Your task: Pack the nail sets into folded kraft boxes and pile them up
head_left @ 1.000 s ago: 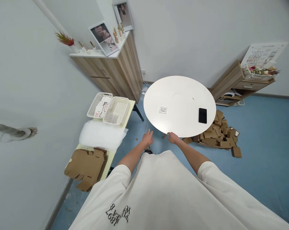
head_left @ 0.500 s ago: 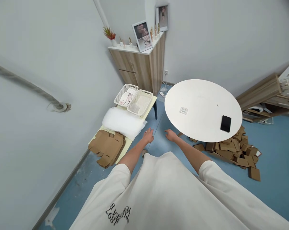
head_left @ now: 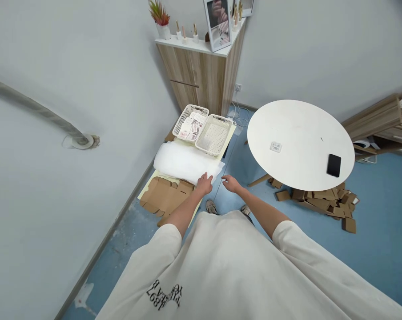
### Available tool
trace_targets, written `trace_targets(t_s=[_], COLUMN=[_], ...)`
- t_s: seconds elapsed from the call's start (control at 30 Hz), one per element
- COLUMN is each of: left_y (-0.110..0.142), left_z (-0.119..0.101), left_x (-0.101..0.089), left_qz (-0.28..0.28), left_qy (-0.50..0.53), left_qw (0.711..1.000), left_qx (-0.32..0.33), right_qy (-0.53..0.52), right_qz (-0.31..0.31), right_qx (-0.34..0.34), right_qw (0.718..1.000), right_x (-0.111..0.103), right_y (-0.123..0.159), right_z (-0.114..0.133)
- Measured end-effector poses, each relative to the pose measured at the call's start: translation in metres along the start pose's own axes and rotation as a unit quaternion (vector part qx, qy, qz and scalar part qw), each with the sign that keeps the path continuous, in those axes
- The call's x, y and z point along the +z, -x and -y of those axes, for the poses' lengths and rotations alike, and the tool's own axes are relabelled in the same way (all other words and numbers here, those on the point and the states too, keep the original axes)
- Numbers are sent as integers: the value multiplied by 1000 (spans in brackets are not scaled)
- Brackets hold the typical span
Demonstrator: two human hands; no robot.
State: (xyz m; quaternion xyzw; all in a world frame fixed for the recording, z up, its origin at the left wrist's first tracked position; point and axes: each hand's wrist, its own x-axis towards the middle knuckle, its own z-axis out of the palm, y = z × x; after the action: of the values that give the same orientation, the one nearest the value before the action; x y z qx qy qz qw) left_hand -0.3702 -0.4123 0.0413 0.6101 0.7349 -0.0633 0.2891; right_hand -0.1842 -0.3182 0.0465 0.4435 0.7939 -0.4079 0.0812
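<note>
Foam sheets [head_left: 181,158], long axis crosswise on the yellow table [head_left: 225,144], lie ahead and left of the person [head_left: 234,262], nearer the left hand [head_left: 205,183], its fingers spread, contact unclear, than the right hand [head_left: 231,183], fingers parted, apparently empty.

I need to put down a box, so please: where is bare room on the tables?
On the round table: between the clear case and black device, and along its far edge. The yellow table is crowded with baskets, white wrap and flat cardboard.
</note>
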Motion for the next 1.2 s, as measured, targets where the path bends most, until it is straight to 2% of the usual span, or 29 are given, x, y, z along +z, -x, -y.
trace_targets(t_s=[0.2, 0.4, 0.53, 0.73, 0.87, 1.03, 1.13, 1.2], left_y=[-5, -5, -1, 13, 22, 27, 27, 24], left_z=[14, 19, 21, 15, 1, -27, -46, -58], left_x=[6, 6, -1, -16, -25, -33, -38, -41], left_qz=[36, 10, -13, -79, -85, -84, -68, -53], left_qy=[14, 20, 22, 19, 14, 9, -3, -12], left_qw=[999, 999, 999, 993, 984, 957, 948, 945], left_qx=[11, 32, 38, 81, 155, 276, 312, 324], right_qy=[-4, -36, -78, -152, -173, -126, -98, -80], right_qz=[-17, -22, -32, -112, -180, -228, -237, -219], right_qx=[27, 94, 112, 136, 160, 186, 199, 202], right_qw=[999, 995, 990, 973, 955, 947, 946, 951], right_x=[12, 10, 12, 13, 0, -30, -52, -66], right_y=[-14, -22, -25, -33, -39, -36, -27, -20], right_z=[20, 27, 35, 44, 37, 18, 5, -5])
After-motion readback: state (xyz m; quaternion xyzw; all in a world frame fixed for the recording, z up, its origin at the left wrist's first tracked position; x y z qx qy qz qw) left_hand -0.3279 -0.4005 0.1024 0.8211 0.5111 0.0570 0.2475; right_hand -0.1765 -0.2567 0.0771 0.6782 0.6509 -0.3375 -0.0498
